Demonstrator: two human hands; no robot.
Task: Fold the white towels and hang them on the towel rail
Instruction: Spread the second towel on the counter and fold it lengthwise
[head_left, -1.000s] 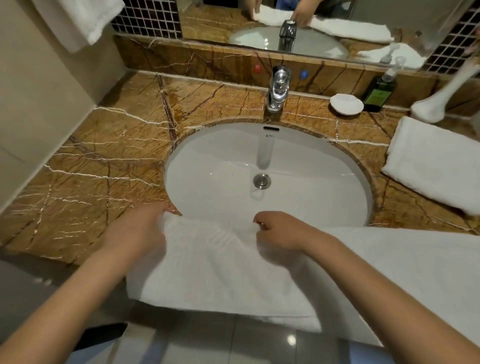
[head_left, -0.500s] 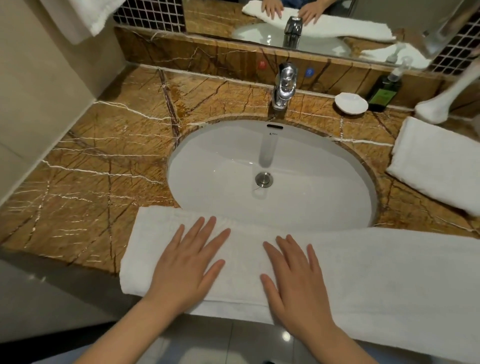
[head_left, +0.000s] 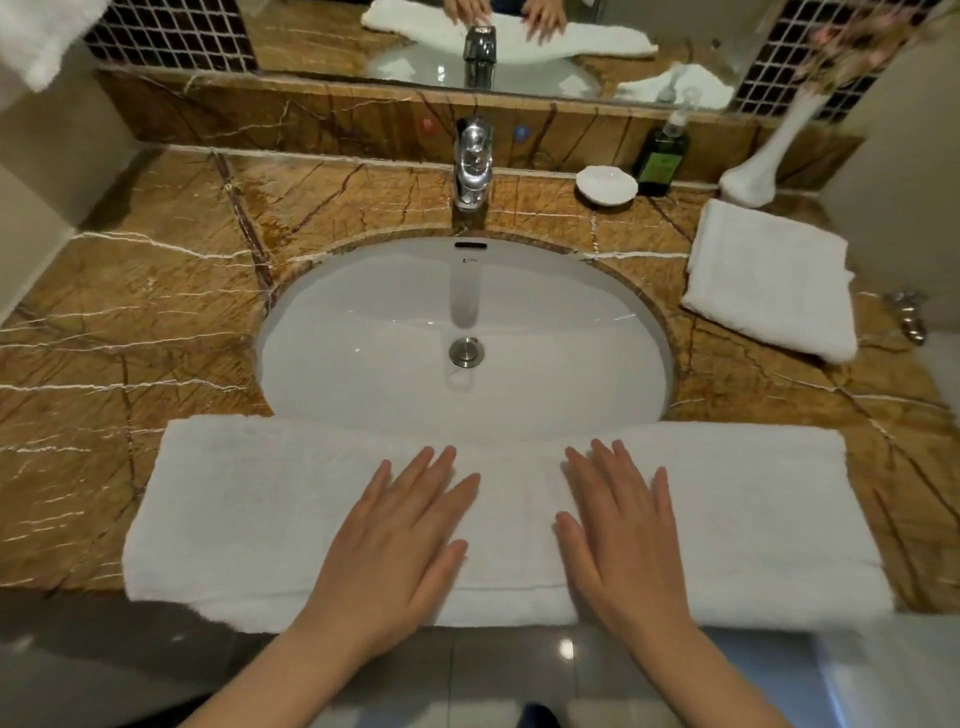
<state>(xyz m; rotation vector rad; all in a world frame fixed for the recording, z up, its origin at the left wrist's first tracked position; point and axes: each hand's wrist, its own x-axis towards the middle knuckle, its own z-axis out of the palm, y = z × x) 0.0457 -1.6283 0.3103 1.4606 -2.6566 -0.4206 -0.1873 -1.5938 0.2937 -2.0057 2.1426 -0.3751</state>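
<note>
A long white towel (head_left: 249, 509), folded into a strip, lies along the front edge of the marble counter (head_left: 130, 322), partly over the sink's front rim. My left hand (head_left: 395, 540) presses flat on its middle, fingers straight and spread. My right hand (head_left: 618, 530) lies flat on the towel just to the right, fingers straight too. A second white towel (head_left: 769, 275), folded into a rectangle, sits at the counter's right end. Another white towel (head_left: 36, 36) hangs at the top left corner; its rail is out of view.
The white oval sink (head_left: 462, 332) with a chrome tap (head_left: 472, 161) fills the counter's middle. Behind it on the right stand a white soap dish (head_left: 605, 184), a green pump bottle (head_left: 665, 156) and a white vase (head_left: 763, 156). A mirror (head_left: 467, 41) runs along the back.
A second ago both hands pinched the towel's far edge while folding it. They let go and now lie flat, pressing the folded strip. The view has risen and the whole strip shows.
</note>
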